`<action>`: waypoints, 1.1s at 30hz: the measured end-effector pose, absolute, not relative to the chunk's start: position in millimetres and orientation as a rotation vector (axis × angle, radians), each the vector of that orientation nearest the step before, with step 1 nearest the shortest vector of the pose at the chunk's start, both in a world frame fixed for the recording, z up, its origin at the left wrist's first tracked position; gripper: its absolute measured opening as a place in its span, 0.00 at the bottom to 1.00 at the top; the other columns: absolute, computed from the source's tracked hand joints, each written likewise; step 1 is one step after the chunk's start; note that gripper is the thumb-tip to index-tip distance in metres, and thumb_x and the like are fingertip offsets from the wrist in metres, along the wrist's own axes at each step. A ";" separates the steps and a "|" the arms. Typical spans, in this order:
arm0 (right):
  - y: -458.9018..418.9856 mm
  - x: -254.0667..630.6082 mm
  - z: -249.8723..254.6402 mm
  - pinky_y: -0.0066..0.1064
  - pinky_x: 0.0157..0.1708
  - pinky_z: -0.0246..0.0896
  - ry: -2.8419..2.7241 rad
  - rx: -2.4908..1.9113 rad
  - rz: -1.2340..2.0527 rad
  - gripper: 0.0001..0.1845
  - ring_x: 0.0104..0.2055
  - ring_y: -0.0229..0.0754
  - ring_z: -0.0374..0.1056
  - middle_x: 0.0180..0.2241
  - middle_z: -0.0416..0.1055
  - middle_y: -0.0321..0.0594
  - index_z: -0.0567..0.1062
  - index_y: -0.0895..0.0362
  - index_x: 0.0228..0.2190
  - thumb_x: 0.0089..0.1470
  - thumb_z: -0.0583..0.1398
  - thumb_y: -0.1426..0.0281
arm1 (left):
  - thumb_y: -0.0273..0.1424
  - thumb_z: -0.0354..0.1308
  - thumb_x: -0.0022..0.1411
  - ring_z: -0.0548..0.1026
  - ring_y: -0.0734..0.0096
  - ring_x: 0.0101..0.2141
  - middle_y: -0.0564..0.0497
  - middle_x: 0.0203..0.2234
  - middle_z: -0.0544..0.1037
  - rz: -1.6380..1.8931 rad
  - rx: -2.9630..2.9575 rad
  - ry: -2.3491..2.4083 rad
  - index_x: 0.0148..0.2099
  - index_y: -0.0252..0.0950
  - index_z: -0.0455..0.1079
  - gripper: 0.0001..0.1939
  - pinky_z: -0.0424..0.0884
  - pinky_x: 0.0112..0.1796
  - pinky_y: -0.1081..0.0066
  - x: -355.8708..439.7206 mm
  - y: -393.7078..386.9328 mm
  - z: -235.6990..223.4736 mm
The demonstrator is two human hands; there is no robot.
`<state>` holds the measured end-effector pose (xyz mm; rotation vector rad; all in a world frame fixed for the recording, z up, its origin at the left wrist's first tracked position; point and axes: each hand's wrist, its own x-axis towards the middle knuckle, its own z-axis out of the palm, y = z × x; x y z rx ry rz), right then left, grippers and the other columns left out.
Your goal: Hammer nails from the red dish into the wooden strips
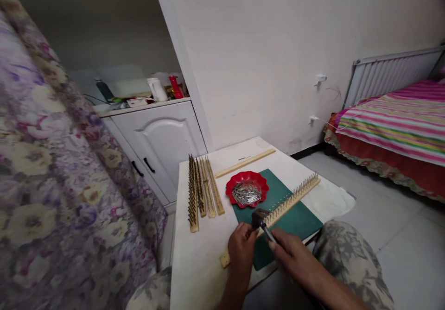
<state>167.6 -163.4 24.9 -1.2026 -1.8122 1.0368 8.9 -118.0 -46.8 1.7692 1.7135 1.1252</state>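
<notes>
A long wooden strip (pixel 291 199) studded with a row of upright nails lies slantwise on a green mat (pixel 299 219). My left hand (pixel 241 249) is closed around the strip's near end, pinching at the spot under the hammer. My right hand (pixel 292 254) grips the handle of a small hammer (pixel 260 218), whose dark head rests just above the strip beside my left fingers. A red dish (pixel 247 188) full of loose nails sits on the mat just beyond the strip.
Several finished nail strips (pixel 200 192) lie side by side at the table's left, and a bare wooden strip (pixel 245 162) lies at the back. A floral curtain hangs at left, a white cabinet (pixel 160 138) behind, a bed (pixel 392 129) at right.
</notes>
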 end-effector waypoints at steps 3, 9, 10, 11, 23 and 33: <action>-159.7 164.3 25.7 0.29 0.28 0.57 -1.885 -1.246 0.985 0.09 0.28 0.42 0.64 0.24 0.68 0.37 0.65 0.55 0.24 0.54 0.49 0.69 | 0.29 0.54 0.52 0.62 0.76 0.23 0.57 0.19 0.63 1.125 1.768 1.706 0.21 0.36 0.62 0.09 0.52 0.26 0.76 8.2 -117.4 -48.4; -158.5 161.1 25.3 0.29 0.31 0.58 -1.900 -1.256 0.986 0.09 0.30 0.43 0.66 0.26 0.69 0.38 0.67 0.56 0.28 0.55 0.49 0.68 | 0.29 0.54 0.51 0.63 0.75 0.24 0.57 0.19 0.64 1.150 1.750 1.684 0.21 0.36 0.61 0.09 0.52 0.26 0.76 8.0 -118.6 -48.9; -158.5 160.6 24.8 0.29 0.30 0.58 -1.903 -1.261 0.988 0.09 0.30 0.43 0.66 0.25 0.69 0.37 0.67 0.55 0.28 0.55 0.49 0.68 | 0.28 0.54 0.51 0.63 0.75 0.24 0.57 0.19 0.64 1.153 1.746 1.684 0.20 0.36 0.62 0.09 0.51 0.26 0.75 8.1 -118.6 -49.0; -158.9 160.3 24.1 0.29 0.30 0.58 -1.904 -1.263 0.991 0.09 0.29 0.43 0.66 0.24 0.68 0.36 0.66 0.55 0.27 0.55 0.49 0.67 | 0.28 0.54 0.51 0.62 0.75 0.23 0.57 0.19 0.64 1.156 1.743 1.688 0.20 0.36 0.62 0.09 0.51 0.25 0.75 8.1 -118.6 -49.1; -186.1 185.0 -15.8 0.26 0.21 0.56 -1.641 -1.371 1.249 0.16 0.21 0.39 0.60 0.17 0.58 0.30 0.65 0.55 0.25 0.55 0.49 0.57 | 0.31 0.56 0.51 0.67 0.71 0.26 0.53 0.23 0.69 1.178 1.724 1.585 0.24 0.37 0.68 0.05 0.59 0.28 0.74 1.7 -120.5 -43.7; -184.9 199.2 -50.0 0.35 0.44 0.62 -1.613 -1.341 1.249 0.25 0.39 0.49 0.68 0.31 0.73 0.42 0.74 0.55 0.32 0.51 0.52 0.48 | 0.32 0.53 0.54 0.69 0.69 0.28 0.53 0.24 0.72 1.090 1.789 1.591 0.28 0.37 0.70 0.07 0.61 0.30 0.73 -22.4 -109.2 -17.9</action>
